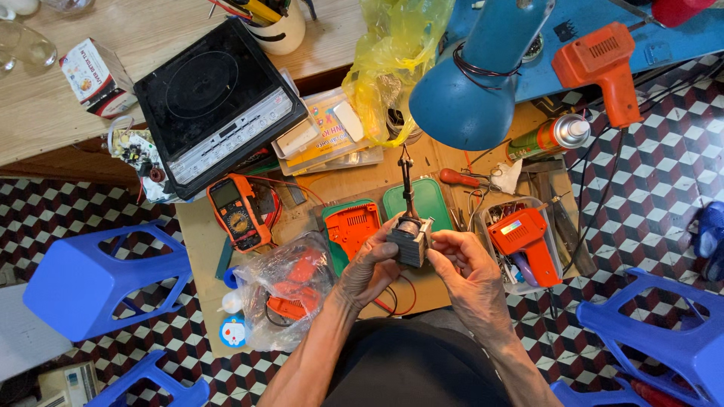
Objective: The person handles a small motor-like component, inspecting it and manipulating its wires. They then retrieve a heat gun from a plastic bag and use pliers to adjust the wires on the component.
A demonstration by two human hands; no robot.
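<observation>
Hands' [422, 264] grey laminated transformer block [411, 240] w/ upright rod.

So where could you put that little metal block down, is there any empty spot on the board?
Just a bare strip of brown board left of the orange multimeter, and some pale wooden tabletop beyond the black induction cooker. Around both hands, left and right, holding the grey metal block, it's crowded.

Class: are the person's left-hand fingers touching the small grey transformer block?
Touching. The head view shows the left hand fingers wrapped against the grey transformer block.
</observation>
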